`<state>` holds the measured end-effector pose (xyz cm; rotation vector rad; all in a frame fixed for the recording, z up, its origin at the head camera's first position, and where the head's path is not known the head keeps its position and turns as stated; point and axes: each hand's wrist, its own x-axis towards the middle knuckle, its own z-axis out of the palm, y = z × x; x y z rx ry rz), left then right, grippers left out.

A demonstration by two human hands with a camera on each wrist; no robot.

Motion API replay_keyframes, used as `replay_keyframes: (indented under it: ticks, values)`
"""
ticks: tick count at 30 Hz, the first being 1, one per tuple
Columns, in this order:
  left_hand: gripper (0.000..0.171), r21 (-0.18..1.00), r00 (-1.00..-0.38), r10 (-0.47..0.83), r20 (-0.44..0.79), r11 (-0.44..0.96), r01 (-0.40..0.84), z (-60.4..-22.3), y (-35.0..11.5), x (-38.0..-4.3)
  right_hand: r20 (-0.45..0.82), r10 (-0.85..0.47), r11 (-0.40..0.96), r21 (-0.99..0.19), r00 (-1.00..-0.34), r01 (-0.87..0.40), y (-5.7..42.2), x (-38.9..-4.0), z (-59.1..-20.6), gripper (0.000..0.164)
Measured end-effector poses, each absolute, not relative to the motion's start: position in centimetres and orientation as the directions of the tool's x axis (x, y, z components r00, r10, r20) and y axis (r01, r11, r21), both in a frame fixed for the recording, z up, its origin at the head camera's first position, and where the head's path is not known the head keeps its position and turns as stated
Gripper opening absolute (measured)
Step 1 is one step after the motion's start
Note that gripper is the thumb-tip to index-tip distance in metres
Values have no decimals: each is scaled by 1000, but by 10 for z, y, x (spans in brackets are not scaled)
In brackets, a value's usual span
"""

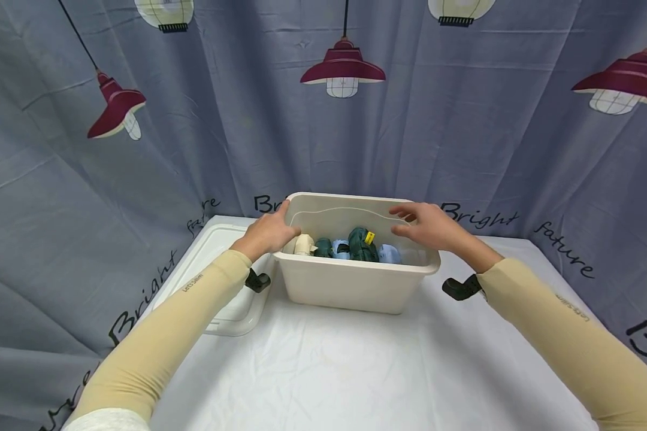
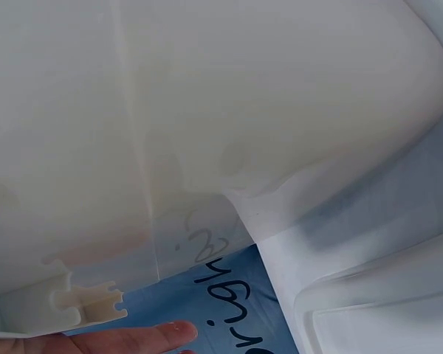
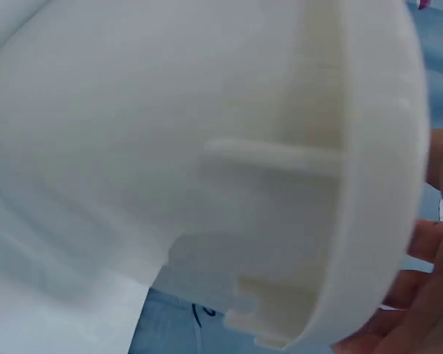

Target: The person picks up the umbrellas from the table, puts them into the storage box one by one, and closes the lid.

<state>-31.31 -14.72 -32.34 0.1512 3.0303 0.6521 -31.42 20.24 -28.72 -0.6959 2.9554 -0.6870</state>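
Observation:
A white plastic storage bin stands on the table without a cover. My left hand is at its left rim, thumb reaching over the inside and index finger extended along the corner. A straight finger shows outside the rim in the left wrist view. Over the right rim, my right hand reaches inward with loosely spread fingers, holding nothing. Soft bundles lie in a row in the bin: cream, small dark green, blue, larger dark green with a yellow tag, and light blue.
A white lid lies flat on the table to the left, partly behind my left forearm. The white-covered table extends in front of the bin. A grey-blue curtain printed with lamps hangs close behind and along both sides.

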Motion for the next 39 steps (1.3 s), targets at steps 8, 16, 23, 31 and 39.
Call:
replay_keyframes:
  ticks: [8,16,23,31,39]
  values:
    - [87,413,-995,95,-22,907,78,-323,-147,-312,181,-408,783,-435,-895,-444,212,-306,-294,44]
    - [87,418,-995,100,-26,905,80,-323,-147,-313,259,-348,813,-395,-901,-427,223,-299,-302,44]
    - [86,414,-994,103,-22,906,85,-324,-147,-313,238,-324,806,-437,-916,-399,236,-299,-315,52]
    - [87,408,-995,102,-22,909,85,-324,-147,-314,212,-298,793,-488,-931,-365,250,-304,-330,60]
    - [88,405,-995,102,-16,910,87,-323,-148,-314,145,-245,784,-552,-959,-284,252,-306,-337,67]
